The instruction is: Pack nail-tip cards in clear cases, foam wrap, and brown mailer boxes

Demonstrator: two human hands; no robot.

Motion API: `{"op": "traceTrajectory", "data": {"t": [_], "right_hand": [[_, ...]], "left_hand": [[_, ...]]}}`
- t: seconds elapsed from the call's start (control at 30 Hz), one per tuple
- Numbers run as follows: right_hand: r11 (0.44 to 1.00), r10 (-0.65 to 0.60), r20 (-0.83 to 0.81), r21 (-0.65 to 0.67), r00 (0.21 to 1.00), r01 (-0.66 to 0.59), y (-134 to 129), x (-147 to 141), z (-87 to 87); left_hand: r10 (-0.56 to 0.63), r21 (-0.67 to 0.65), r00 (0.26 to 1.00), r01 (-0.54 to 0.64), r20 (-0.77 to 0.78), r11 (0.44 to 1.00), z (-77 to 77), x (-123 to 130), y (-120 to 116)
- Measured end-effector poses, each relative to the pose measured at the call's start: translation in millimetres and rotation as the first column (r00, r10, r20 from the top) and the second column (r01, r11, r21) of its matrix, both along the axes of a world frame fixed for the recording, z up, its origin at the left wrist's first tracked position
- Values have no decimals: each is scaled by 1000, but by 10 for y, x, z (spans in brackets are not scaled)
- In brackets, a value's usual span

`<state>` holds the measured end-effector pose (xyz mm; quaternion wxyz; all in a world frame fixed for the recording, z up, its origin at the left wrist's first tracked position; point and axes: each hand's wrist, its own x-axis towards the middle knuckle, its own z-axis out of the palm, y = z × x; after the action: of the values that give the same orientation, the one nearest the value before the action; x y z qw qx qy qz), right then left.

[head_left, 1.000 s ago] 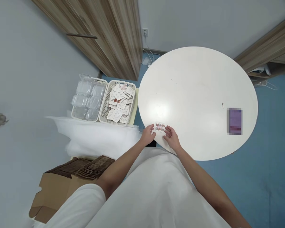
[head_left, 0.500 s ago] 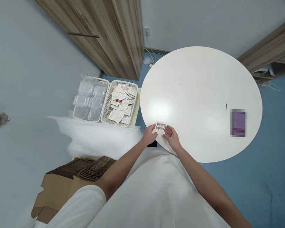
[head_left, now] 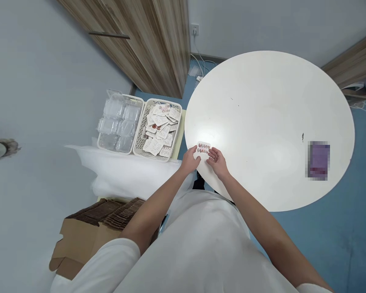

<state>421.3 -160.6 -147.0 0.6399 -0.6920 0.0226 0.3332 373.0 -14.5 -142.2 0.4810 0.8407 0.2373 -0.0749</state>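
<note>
Over the near left part of the white table is a small card of press-on nails (head_left: pixel 203 148), with two rows of reddish and pinkish nails facing up. My left hand (head_left: pixel 189 161) grips the card at its left edge, fingers behind and thumb below. At the card's right edge is my right hand (head_left: pixel 218 163), its fingers slightly curled and apart, the tips near or touching the edge. To the left, a white basket (head_left: pixel 136 147) is heaped with similar cards (head_left: pixel 158 126), most showing their printed backs.
Beside it stands another basket with clear plastic boxes (head_left: pixel 117 116). White wrapping sheet (head_left: pixel 134 174) lies in front of the baskets. A cardboard box (head_left: pixel 82 240) holds folded brown cartons (head_left: pixel 123 213). A blurred purple item (head_left: pixel 319 160) lies on the round table's (head_left: pixel 271 101) right side.
Both hands and the card have shifted a little away from my body and leftward over the table. The whole view has also shifted slightly.
</note>
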Motion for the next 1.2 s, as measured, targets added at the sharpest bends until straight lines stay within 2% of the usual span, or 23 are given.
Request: {"op": "traceTrajectory", "data": {"t": [0.27,0.4,0.6,0.77,0.93,1.0,1.2], "right_hand": [[999,-7,-6,34,1000,7,-27,-18,-18],[999,-19,1,28,1000,19,-95,-66,-20],[999,34,11,-10,999,-34,-268,-128,6],[995,101,26,-24,995,-100,-437,-128,99],[979,198,52,-68,979,-194,-674,-173,167],[969,239,20,-69,971,-237,-782,-212,162],[924,362,-39,-121,931,-364,-994,-371,99]], "left_hand": [[-7,34,1000,6,10,999,52,-27,-36],[31,28,999,-31,10,999,37,-85,-63],[99,-17,995,-99,5,995,15,-235,-142],[155,-14,987,-156,-30,988,73,-364,-245],[200,-45,978,-203,-67,978,127,-581,-446],[236,-58,968,-241,-86,969,125,-701,-570],[239,-52,963,-247,-126,968,121,-1146,-918]]}}
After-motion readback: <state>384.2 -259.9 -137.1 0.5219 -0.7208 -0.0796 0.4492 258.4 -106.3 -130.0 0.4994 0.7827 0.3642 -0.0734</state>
